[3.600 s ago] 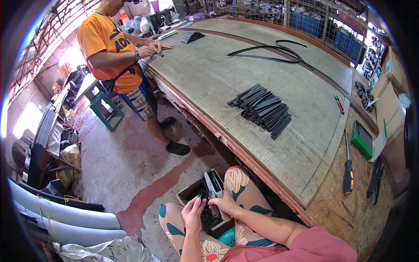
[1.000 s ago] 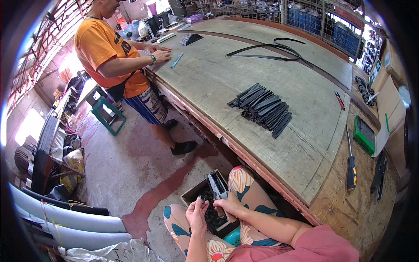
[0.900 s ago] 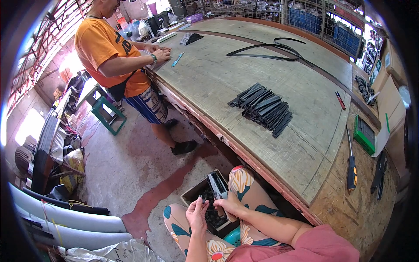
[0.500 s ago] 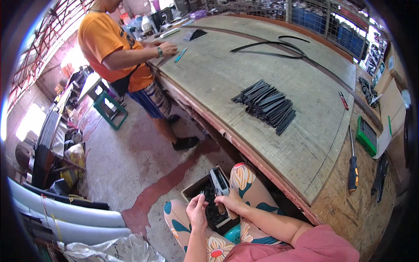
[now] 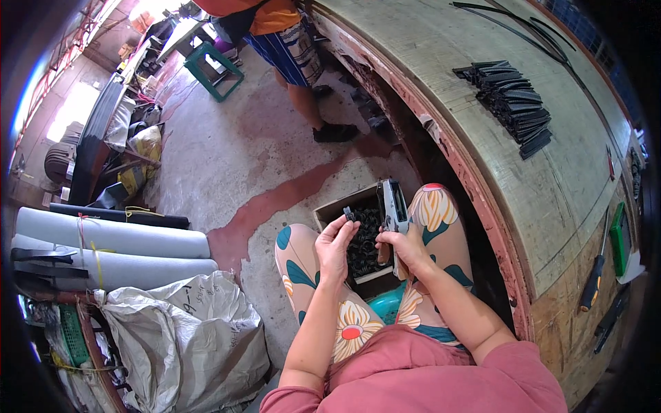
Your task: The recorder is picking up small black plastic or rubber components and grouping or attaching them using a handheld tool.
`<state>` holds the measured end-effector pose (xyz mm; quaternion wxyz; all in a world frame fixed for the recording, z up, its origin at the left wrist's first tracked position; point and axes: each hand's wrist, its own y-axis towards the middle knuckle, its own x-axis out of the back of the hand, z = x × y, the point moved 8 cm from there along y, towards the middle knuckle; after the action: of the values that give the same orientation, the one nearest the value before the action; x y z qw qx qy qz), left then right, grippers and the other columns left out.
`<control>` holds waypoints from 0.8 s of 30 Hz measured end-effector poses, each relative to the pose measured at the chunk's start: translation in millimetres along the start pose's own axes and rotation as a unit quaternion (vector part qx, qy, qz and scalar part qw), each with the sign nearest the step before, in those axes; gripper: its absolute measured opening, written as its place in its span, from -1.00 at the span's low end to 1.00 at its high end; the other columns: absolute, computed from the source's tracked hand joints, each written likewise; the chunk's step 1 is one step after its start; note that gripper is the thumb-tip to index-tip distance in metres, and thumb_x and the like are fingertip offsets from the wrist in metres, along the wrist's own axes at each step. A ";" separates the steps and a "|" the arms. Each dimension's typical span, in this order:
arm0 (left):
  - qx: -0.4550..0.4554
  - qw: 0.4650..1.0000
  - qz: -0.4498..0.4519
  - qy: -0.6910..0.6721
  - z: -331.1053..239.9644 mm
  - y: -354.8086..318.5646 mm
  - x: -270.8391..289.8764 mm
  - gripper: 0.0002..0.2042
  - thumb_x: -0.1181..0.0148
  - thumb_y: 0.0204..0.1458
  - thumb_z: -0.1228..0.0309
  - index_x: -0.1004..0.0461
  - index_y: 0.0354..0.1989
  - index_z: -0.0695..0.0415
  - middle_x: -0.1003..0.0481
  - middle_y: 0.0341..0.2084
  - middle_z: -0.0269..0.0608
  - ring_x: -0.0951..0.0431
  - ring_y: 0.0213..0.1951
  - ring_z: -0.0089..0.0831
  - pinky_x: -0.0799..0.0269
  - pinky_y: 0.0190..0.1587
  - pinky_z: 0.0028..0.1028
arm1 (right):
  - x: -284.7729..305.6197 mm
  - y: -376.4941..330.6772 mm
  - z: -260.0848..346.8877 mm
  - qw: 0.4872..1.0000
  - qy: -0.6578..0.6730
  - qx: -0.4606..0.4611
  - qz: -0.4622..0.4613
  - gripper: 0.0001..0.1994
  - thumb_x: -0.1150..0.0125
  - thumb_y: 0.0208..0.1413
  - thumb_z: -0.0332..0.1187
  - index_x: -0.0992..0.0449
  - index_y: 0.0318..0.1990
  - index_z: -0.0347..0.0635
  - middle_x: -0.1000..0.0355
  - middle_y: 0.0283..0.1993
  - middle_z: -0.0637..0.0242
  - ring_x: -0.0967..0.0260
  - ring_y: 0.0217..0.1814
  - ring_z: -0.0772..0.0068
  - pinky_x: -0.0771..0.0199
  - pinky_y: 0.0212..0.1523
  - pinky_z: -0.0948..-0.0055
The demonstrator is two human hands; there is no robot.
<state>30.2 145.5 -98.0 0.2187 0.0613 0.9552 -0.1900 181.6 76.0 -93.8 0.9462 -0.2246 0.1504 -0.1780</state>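
My left hand [image 5: 334,246] pinches a small black looped piece [image 5: 350,214] between thumb and fingertips. My right hand [image 5: 407,249] is wrapped round a grey metal hand stapler [image 5: 394,205], its head pointing away from me. Both hands are over a wooden box [image 5: 337,204] between my knees, a short gap between them. Many small black curled pieces [image 5: 365,249] lie in the box. On the table to the right rests a pile of short black strips [image 5: 508,100].
The table edge [image 5: 475,179] runs close by my right knee. A screwdriver [image 5: 593,282] and a green-framed item [image 5: 620,237] lie on the table. Left are pale rolls [image 5: 117,230] and a white sack [image 5: 186,337]. A co-worker [image 5: 289,51] stands ahead near a green stool [image 5: 215,72].
The view has tilted down and turned, so the table has shifted right and up. The black piece now shows more clearly above my left fingertips. Both hands keep their holds.
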 end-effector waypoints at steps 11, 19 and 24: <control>-0.014 1.000 0.009 -0.012 -6.1 -2.6 0.5 -0.82 -0.13 0.01 0.59 -0.43 -0.19 0.34 -0.51 -0.31 -0.14 -0.54 -0.24 -0.38 -0.46 -0.06 -0.44 | -1.7 -1.2 -4.5 0.999 -0.029 -0.009 0.017 -0.81 -0.14 -0.10 -0.38 -0.44 -0.32 -0.29 -0.44 -0.45 0.31 -0.44 -0.42 0.49 -0.40 -0.33 0.55; -0.015 0.999 0.016 -0.027 -6.6 -1.4 -2.6 -0.86 -0.11 0.03 0.56 -0.44 -0.23 0.32 -0.51 -0.32 -0.14 -0.54 -0.24 -0.37 -0.44 -0.04 -0.40 | -0.9 -1.9 -2.5 1.000 -0.028 -0.009 0.007 -0.81 -0.17 -0.14 -0.37 -0.46 -0.38 -0.31 -0.45 -0.49 0.30 -0.43 -0.46 0.50 -0.39 -0.37 0.55; -0.013 0.999 0.017 -0.023 -6.4 -2.3 -3.3 -0.86 -0.11 0.03 0.56 -0.44 -0.25 0.32 -0.51 -0.33 -0.14 -0.54 -0.24 -0.37 -0.43 -0.03 -0.39 | 0.6 -3.1 1.7 1.000 -0.024 0.009 -0.005 -0.80 -0.18 -0.17 -0.36 -0.49 -0.42 -0.34 -0.46 -0.53 0.30 -0.44 -0.50 0.50 -0.39 -0.41 0.54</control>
<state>30.1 145.8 -90.5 0.2447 0.0705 0.9511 -0.1748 182.0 73.8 -91.0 0.9505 -0.2212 0.1251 -0.1788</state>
